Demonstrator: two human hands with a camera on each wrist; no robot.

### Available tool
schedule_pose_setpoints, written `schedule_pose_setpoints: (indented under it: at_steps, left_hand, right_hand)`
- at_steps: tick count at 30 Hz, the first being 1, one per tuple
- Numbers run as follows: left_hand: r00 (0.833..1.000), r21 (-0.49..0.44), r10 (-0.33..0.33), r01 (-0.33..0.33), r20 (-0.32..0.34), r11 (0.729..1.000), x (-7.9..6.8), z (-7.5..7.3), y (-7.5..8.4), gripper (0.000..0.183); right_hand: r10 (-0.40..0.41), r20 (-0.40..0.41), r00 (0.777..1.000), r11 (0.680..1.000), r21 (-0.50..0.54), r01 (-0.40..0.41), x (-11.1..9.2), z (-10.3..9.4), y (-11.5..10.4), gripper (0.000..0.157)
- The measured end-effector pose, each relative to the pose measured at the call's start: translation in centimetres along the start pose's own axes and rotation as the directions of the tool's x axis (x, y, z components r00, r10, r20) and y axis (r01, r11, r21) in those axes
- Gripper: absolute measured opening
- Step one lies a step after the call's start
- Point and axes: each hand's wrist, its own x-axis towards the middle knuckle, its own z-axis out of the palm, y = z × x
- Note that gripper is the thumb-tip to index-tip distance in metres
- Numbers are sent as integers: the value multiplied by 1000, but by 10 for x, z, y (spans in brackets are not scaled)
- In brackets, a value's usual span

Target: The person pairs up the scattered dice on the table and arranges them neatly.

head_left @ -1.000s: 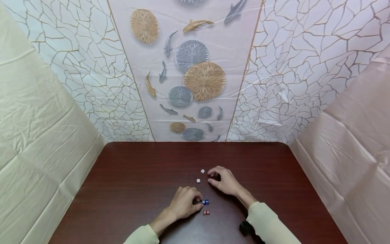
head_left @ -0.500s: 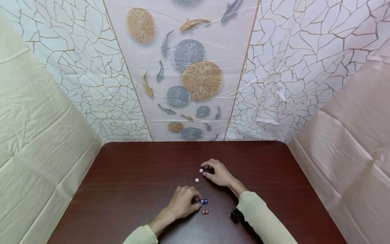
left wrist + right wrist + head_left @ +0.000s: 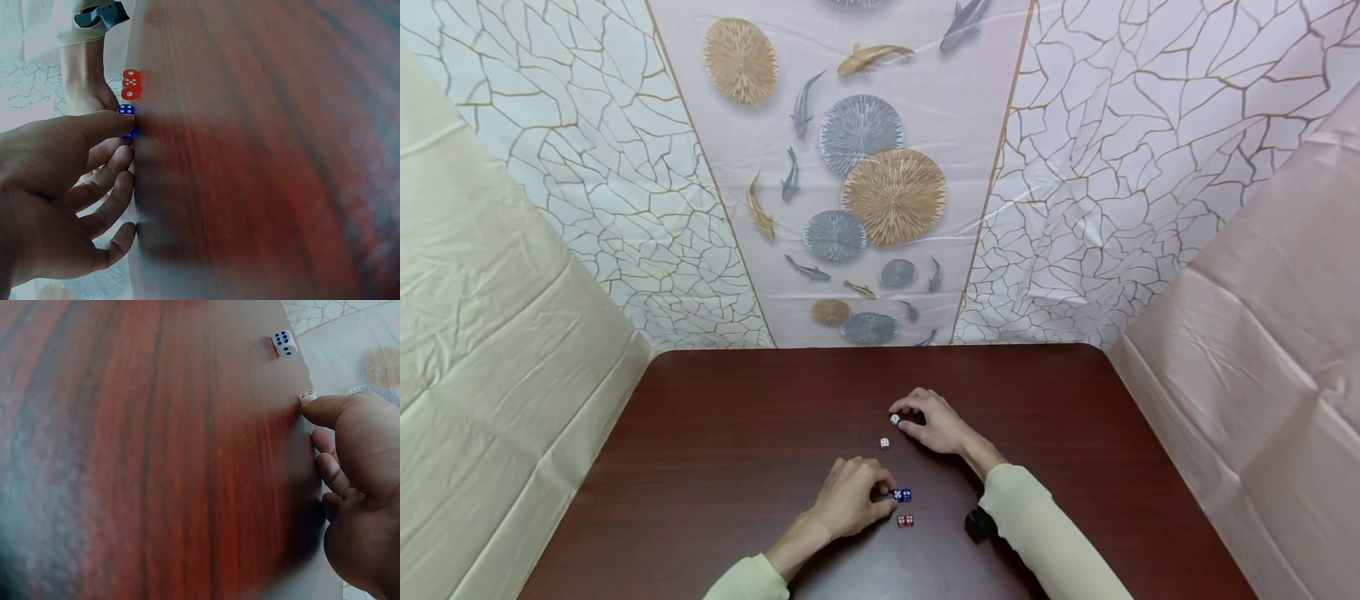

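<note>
In the head view two blue dice (image 3: 902, 495) sit side by side on the table. The thumb and forefinger of my left hand (image 3: 852, 497) pinch the left one at its edge. From the left wrist, the left thumb lies across a blue die (image 3: 126, 109), partly covering it. Farther back, my right hand (image 3: 934, 423) holds a white die (image 3: 895, 419) between thumb and fingertips. In the right wrist view that die (image 3: 307, 396) peeks out past the right thumb. A second white die (image 3: 884, 443), with blue pips (image 3: 284, 343), lies nearer the person, apart from both hands.
Two red dice (image 3: 906, 521) stand together just in front of the blue ones. All rest on a dark reddish-brown wooden table (image 3: 722, 433). Patterned cloth (image 3: 880, 200) hangs behind its far edge. A black device (image 3: 979, 524) is at the right sleeve.
My right hand has moved left and slightly away from the person, closing its thumb and fingers around the farther white die. The left hand stays at the blue dice.
</note>
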Motion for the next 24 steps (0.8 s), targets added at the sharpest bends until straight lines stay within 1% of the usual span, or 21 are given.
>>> schedule_pose_setpoints:
  at_steps: [2, 9, 24]
  left_hand:
    - [1000, 0, 0, 0, 0, 1000, 0, 0, 0, 13]
    - [1000, 0, -2, 2, 1, 1000, 0, 0, 0, 13]
    - [1000, 9, 10, -10, -10, 1000, 1, 0, -1, 13]
  right_hand:
    - [5, -7, 1000, 1000, 3, -5, 0, 1, 0, 25]
    - [-28, -47, 999, 1000, -2, 28, 0, 2, -1, 19]
    - [11, -25, 1000, 1000, -22, -12, -1, 3, -2, 14]
